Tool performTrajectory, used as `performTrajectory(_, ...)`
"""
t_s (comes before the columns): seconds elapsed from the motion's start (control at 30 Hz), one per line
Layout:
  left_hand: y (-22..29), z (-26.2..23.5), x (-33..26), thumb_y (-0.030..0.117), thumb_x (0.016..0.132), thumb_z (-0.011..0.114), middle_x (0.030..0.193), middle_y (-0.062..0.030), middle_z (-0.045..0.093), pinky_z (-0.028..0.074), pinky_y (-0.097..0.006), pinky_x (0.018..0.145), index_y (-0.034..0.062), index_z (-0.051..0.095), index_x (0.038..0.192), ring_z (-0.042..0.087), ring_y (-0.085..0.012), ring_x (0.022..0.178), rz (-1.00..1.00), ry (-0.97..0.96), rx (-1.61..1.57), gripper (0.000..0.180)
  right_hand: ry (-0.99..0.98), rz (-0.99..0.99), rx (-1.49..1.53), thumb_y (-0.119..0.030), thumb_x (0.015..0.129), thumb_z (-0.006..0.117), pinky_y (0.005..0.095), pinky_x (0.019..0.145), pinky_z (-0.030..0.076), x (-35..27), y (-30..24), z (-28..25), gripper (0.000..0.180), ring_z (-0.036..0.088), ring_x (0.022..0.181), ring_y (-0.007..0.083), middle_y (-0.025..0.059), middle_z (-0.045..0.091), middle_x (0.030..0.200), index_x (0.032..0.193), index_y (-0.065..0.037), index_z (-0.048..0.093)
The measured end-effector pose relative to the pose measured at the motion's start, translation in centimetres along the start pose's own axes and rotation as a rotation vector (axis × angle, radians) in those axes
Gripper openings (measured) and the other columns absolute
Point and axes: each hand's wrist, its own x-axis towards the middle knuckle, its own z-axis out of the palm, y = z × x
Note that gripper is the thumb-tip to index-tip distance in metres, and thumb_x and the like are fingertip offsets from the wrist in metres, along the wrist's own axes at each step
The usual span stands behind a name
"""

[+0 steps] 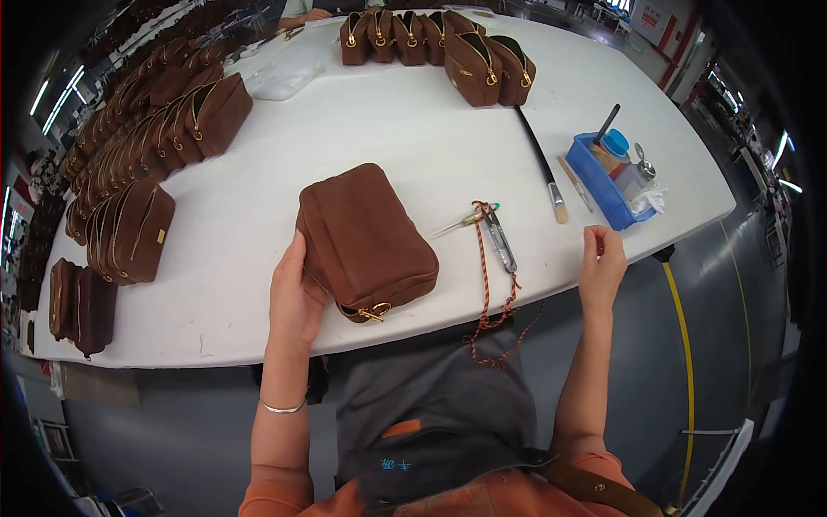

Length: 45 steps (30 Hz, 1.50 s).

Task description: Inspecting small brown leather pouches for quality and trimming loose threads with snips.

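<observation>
A brown zippered pouch (366, 237) lies on the white table (388, 138) in front of me, its gold zipper pull toward me. My left hand (295, 297) grips the pouch's left side, thumb along its edge. My right hand (601, 263) hovers at the table's near edge, fingers pinched together with nothing visible in them. Between the hands lie thread snips (498, 237) on an orange and black braided cord (487, 293), and a thin green-tipped tool (465, 221).
Rows of matching brown pouches line the left side (159, 129) and far edge (435, 43). A blue tray (607, 185) of small jars and a long brush (543, 164) sit at right. Another person's hand (306, 15) rests at the far edge.
</observation>
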Motion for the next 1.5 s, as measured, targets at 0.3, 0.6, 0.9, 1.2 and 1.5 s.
performTrajectory(0.3, 2.0, -0.9, 6.0, 0.024, 0.104, 0.046, 0.128, -0.0144, 0.059, 0.050, -0.041, 0.100, -0.0026, 0.052, 0.131, 0.059, -0.0232, 0.117, -0.247, -0.032, -0.339, 0.038, -0.077, -0.008, -0.550, -0.027, 0.098, 0.055, 0.0439, 0.080, 0.047, 2.5, 4.7, -1.7, 0.031, 0.059, 0.092, 0.0323, 0.0120, 0.065, 0.096, 0.090, -0.001, 0.069)
performTrajectory(0.6, 8.0, 3.3, 5.6, -0.001, 0.090, 0.054, 0.118, -0.0080, 0.066, 0.048, -0.033, 0.097, -0.0020, 0.058, 0.129, 0.061, -0.0173, 0.107, 0.140, -0.469, -0.096, 0.039, 0.012, -0.018, -0.090, -0.012, 0.095, 0.061, 0.0356, 0.085, 0.048, 2.2, 2.0, -0.7, 0.016, 0.062, 0.102, 0.0267, 0.0124, 0.067, 0.107, 0.101, 0.001, 0.069)
performTrajectory(0.9, 5.0, 2.8, 2.6, 0.006, 0.081, 0.062, 0.094, -0.0009, 0.069, 0.041, -0.026, 0.088, -0.0002, 0.070, 0.105, 0.057, -0.0088, 0.090, 0.205, -0.279, 0.323, 0.026, -0.100, -0.043, 0.321, -0.009, 0.096, 0.060, 0.0270, 0.078, 0.047, 0.3, -7.2, 1.1, 0.014, 0.061, 0.090, 0.0157, 0.0083, 0.067, 0.102, 0.102, 0.001, 0.068)
performTrajectory(1.2, 2.9, 2.6, 0.3, 0.018, 0.087, 0.073, 0.089, 0.0009, 0.067, 0.043, -0.023, 0.077, 0.0016, 0.070, 0.101, 0.055, -0.0070, 0.082, 0.282, -0.246, 0.498, 0.021, -0.414, 0.010, 0.736, -0.010, 0.098, 0.059, 0.0263, 0.084, 0.048, -2.0, -13.7, 3.7, 0.019, 0.061, 0.095, 0.0140, 0.0093, 0.066, 0.107, 0.109, 0.002, 0.068)
performTrajectory(1.5, 1.2, 0.2, -0.4, 0.009, 0.084, 0.069, 0.105, -0.0034, 0.069, 0.045, -0.026, 0.084, 0.0004, 0.068, 0.116, 0.055, -0.0093, 0.089, 0.206, -0.428, 0.431, 0.033, -0.590, 0.129, 1.066, -0.018, 0.099, 0.059, 0.0310, 0.100, 0.045, -4.2, -17.2, 6.1, 0.053, 0.054, 0.123, 0.0193, 0.0175, 0.055, 0.133, 0.142, 0.007, 0.041)
